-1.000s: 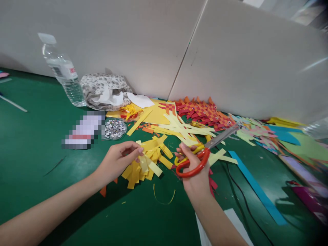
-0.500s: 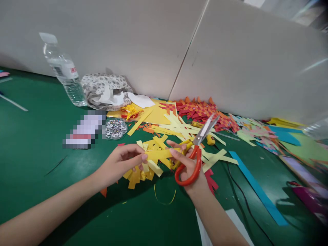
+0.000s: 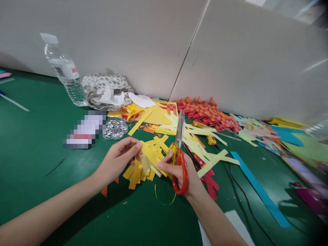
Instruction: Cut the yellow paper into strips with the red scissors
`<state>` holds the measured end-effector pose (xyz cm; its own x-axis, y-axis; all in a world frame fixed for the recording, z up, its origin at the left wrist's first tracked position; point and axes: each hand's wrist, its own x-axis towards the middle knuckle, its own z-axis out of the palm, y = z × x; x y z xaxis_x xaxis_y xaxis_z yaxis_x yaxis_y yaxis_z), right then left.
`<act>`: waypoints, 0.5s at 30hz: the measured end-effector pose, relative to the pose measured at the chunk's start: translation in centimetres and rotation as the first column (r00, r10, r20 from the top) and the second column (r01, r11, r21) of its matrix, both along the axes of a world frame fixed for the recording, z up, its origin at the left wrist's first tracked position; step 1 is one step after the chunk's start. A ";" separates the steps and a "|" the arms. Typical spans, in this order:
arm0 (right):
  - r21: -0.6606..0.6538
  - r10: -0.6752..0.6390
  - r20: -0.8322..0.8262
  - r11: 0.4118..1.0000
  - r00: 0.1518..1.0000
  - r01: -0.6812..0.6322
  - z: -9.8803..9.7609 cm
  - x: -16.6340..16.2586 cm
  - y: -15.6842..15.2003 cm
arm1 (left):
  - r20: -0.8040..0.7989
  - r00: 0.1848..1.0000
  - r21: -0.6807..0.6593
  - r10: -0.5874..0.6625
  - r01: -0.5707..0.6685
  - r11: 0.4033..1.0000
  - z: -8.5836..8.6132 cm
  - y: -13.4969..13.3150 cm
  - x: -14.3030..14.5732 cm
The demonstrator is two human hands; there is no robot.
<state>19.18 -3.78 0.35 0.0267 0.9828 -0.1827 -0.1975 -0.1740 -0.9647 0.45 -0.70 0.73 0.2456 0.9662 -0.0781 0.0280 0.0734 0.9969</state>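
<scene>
My left hand [image 3: 116,159] is closed, pinching one end of a yellow paper strip [image 3: 151,155] between thumb and fingers. In my right hand [image 3: 191,176] is a pair of scissors [image 3: 180,135] with red and yellow handles, the blades together and pointing away from me. The thumb and a finger of that hand also touch the strip's lower right end, so the strip slants between both hands. Under it lies a pile of short yellow strips [image 3: 134,175], partly hidden by my fingers. Red paper pieces [image 3: 211,184] lie right of my right hand.
Pale yellow strips [image 3: 212,164] and woven red-orange paper fish [image 3: 205,114] lie toward the wall. A water bottle [image 3: 65,73], a patterned cloth bag [image 3: 102,85] and a box of googly eyes [image 3: 115,128] stand left. Rightward are a blue strip [image 3: 260,189] and black cable [image 3: 243,194].
My right hand has moved down and left, and the scissors have swung from leaning right to nearly upright. The yellow strip now slopes down to the right instead of lying level.
</scene>
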 end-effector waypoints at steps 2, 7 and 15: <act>-0.014 -0.022 -0.006 1.000 1.000 0.022 0.0 -0.2 0.0 | 0.030 1.000 -0.026 0.007 -0.006 1.000 0.0 0.0 0.0; 0.035 -0.102 -0.017 0.994 0.995 0.103 -0.3 -0.2 0.1 | 0.115 0.991 -0.057 0.072 -0.065 0.996 0.0 0.1 -0.1; 0.047 -0.207 -0.087 0.976 0.974 0.211 -0.5 0.0 0.1 | 0.092 0.988 -0.051 0.125 -0.121 0.991 -0.6 0.3 -0.3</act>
<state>19.22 -3.64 -0.12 0.2199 0.9657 -0.1382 -0.3023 -0.0672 -0.9509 0.15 -0.35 0.09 0.1337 0.9855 -0.1048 -0.0781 0.1159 0.9902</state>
